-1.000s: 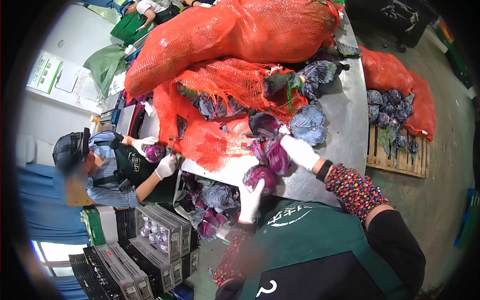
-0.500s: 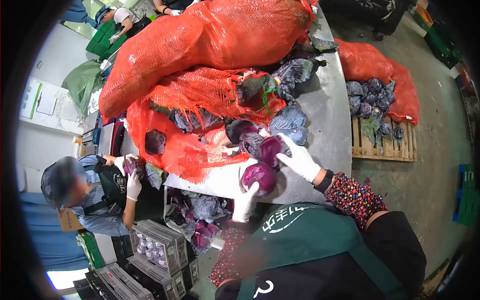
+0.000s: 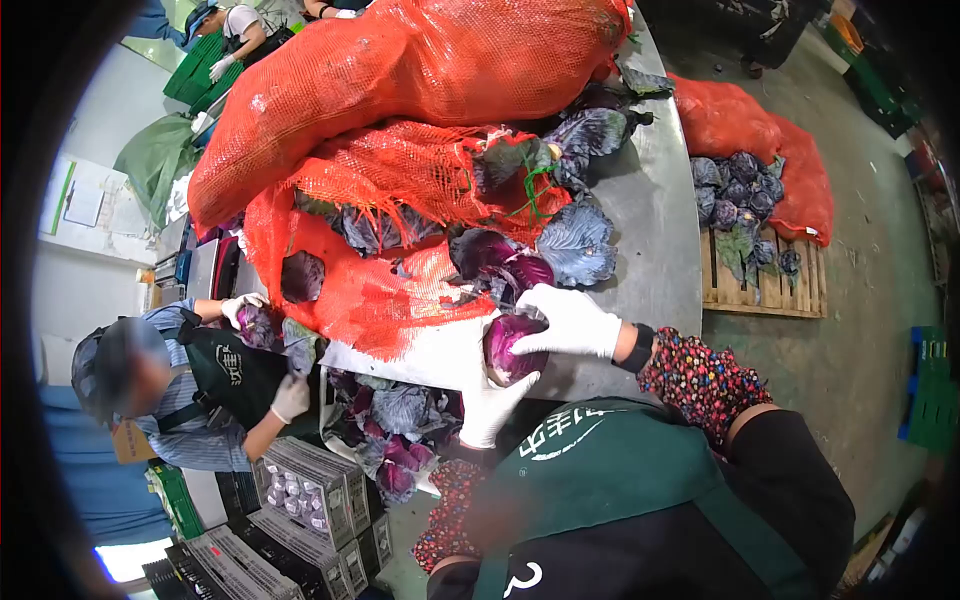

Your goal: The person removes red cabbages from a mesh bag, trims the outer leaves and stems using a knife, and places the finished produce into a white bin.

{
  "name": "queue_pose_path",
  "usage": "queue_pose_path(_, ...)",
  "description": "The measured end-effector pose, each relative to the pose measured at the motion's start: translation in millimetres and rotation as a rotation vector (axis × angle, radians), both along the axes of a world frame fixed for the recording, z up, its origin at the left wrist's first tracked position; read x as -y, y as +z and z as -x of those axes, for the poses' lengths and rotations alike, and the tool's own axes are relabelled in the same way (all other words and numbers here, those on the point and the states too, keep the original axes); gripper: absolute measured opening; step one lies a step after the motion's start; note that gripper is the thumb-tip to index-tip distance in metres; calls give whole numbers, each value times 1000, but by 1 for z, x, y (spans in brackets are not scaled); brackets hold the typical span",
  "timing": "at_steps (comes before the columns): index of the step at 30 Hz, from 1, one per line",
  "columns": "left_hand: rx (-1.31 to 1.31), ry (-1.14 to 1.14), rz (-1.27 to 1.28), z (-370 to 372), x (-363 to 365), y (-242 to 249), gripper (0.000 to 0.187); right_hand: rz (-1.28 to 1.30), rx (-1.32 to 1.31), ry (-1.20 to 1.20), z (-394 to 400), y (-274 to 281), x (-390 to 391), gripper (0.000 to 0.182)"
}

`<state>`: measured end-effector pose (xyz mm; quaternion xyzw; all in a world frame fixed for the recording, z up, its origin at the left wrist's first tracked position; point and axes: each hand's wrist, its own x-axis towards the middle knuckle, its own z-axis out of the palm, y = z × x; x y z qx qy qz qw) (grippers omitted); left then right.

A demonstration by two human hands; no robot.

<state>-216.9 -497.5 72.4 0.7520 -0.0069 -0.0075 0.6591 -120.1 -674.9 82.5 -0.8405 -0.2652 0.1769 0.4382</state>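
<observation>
A peeled purple cabbage (image 3: 510, 347) is between my two white-gloved hands at the near edge of the metal table (image 3: 655, 200). My left hand (image 3: 492, 400) cups it from the near left side. From the right, my right hand (image 3: 570, 322) lies over its top, fingers and thumb against it. Loose purple leaves (image 3: 500, 262) lie just beyond the cabbage, beside a blue-grey outer leaf (image 3: 578, 245). A torn red net bag (image 3: 380, 300) spreads over the table to the left.
A large full red net sack (image 3: 400, 75) lies across the far table. At left, a co-worker (image 3: 190, 370) holds another cabbage (image 3: 260, 325). Leaves (image 3: 400, 415) fill a space below the table edge. Crates (image 3: 310, 500) stand lower left; a pallet (image 3: 765, 285) with cabbages is right.
My right hand has left the loose dark leaves and come down onto the cabbage. My left hand now cups more of it. The co-worker's nearer hand has moved down, away from their cabbage.
</observation>
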Motion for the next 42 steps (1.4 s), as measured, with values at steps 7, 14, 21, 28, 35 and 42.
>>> queue_pose_path(7,31,-78,-268,5,-11,-37,107,6,-63,52,-6,-27,5,31)
queue_pose_path(14,24,-160,-435,6,-16,-24,111,112,-98,127,-12,-21,-1,36)
queue_pose_path(21,31,-209,-436,8,-13,-25,103,133,-101,224,-17,-43,8,35)
queue_pose_path(28,-20,-82,-517,26,-50,-12,103,-206,-549,-55,-11,-56,4,18)
queue_pose_path(35,-184,312,-176,15,-38,-15,85,-116,-113,-243,1,-70,-10,22)
queue_pose_path(42,-32,297,409,13,-58,4,94,-388,-384,-228,7,-50,24,16)
